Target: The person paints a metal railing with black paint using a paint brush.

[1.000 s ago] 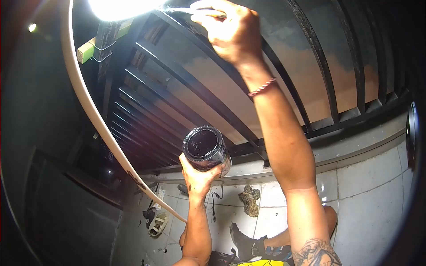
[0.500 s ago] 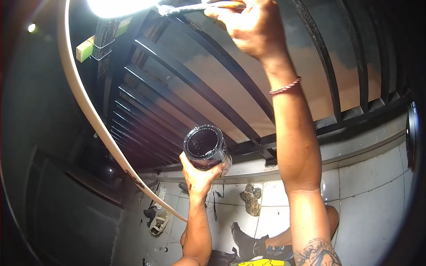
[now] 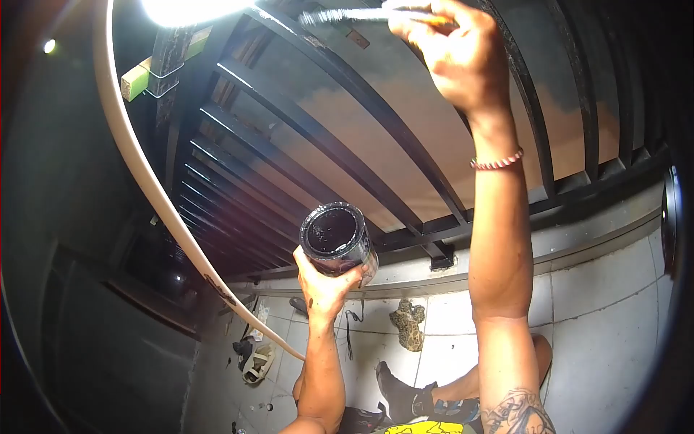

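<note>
My left hand [image 3: 323, 283] is wrapped round a paint can [image 3: 365, 269] with its open top facing me. Dark, glossy paint coats the can's rim and inside. Raised at the top right, my right hand [image 3: 463, 54] grips a paintbrush [image 3: 354, 14] by its handle, and the bristles point left. The brush overlaps the upper end of a black railing bar [image 3: 347, 76] in this view. More dark bars of the metal railing [image 3: 289, 141] run slantwise behind both hands.
A bright lamp [image 3: 195, 9] glares at the top left, near a wood block [image 3: 135, 83] wired to a post. A pale curved tube [image 3: 144, 163] crosses the left side. On the tiled floor [image 3: 448, 362] lie a sandal [image 3: 258, 364] and a patterned cloth [image 3: 408, 325].
My right hand has moved right and slightly down with the paintbrush, and its bristles have come away from the lamp's edge. The left hand and can have stayed almost still.
</note>
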Demonstrator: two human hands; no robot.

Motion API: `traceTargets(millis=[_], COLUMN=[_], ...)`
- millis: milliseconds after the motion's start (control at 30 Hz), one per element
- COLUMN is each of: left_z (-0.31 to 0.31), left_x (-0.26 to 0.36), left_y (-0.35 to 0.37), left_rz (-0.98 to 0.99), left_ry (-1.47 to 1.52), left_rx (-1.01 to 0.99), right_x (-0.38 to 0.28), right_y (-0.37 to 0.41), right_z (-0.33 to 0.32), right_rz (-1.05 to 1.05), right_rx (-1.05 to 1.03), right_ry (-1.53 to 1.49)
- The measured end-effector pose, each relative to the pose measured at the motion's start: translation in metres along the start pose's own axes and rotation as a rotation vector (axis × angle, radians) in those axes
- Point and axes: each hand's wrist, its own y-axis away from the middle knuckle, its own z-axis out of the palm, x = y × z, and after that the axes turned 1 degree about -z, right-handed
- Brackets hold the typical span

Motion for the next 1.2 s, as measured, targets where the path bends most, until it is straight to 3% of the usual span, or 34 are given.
traceTargets(millis=[33,167,300,333,367,433,467,500,567,600,633,767,867,967,1000,1033,1100,1133,1167,1200], left_z=[0.000,0.000,-0.001,-0.001,0.000,0.001,0.001,0.000,0.000,0.001,0.001,0.000,0.001,0.001,0.001,0.002,0.003,0.003,0.004,0.004], left_x=[0.003,0.005,-0.005,-0.006,-0.006,-0.003,-0.001,0.000,0.003,0.003,0.002,0.000,-0.007,0.001,0.002,0.002,0.002,0.002,0.002,0.003], left_y=[0.001,-0.001,0.000,0.000,-0.001,-0.001,-0.001,-0.001,-0.001,-0.001,-0.001,0.000,0.000,0.000,0.000,0.000,0.000,0.000,0.000,0.000], left_rz=[0.001,0.013,0.021,0.014,0.009,0.021,0.032,0.033,0.027,0.025,0.008,0.048,0.042,0.029,0.032,0.034,0.032,0.036,0.037,0.034], left_ry=[0.012,0.017,0.045,0.037,0.033,0.015,-0.005,-0.006,-0.038,-0.038,-0.006,-0.005,0.006,0.037,0.035,0.046,0.055,0.046,0.038,0.041], left_rx=[-0.002,-0.018,-0.019,-0.018,-0.016,-0.013,-0.006,-0.004,0.007,0.007,0.000,-0.001,-0.003,-0.037,-0.039,-0.026,-0.017,-0.017,-0.015,-0.013], right_x=[0.001,-0.002,-0.003,-0.001,-0.003,-0.007,-0.006,-0.030,-0.027,-0.041,-0.021,-0.024,-0.034,-0.043,-0.045,-0.032,-0.014,-0.024,-0.010,-0.014], right_y=[-0.009,-0.020,0.010,0.017,0.019,0.008,0.003,-0.014,-0.022,-0.030,-0.025,-0.010,0.000,-0.008,-0.014,-0.012,-0.010,-0.009,0.003,0.007], right_z=[0.008,0.033,-0.010,-0.018,-0.036,-0.056,-0.059,-0.053,-0.031,-0.016,-0.003,-0.021,-0.051,-0.034,-0.021,-0.012,-0.001,-0.009,-0.017,-0.029], right_rz=[-0.091,0.010,0.228,0.191,0.290,0.230,0.073,0.045,0.035,0.152,-0.044,0.211,0.212,0.083,0.150,-0.008,-0.053,0.095,0.029,0.099], right_rx=[0.031,-0.007,-0.275,-0.296,-0.376,-0.407,-0.338,-0.301,-0.218,-0.210,-0.164,-0.281,-0.394,-0.208,-0.184,-0.201,-0.233,-0.317,-0.349,-0.416], right_ry=[-0.039,0.077,0.184,0.012,0.067,0.128,0.230,0.275,0.179,0.185,0.078,0.099,0.253,0.165,0.228,0.345,0.232,0.307,0.285,0.316])
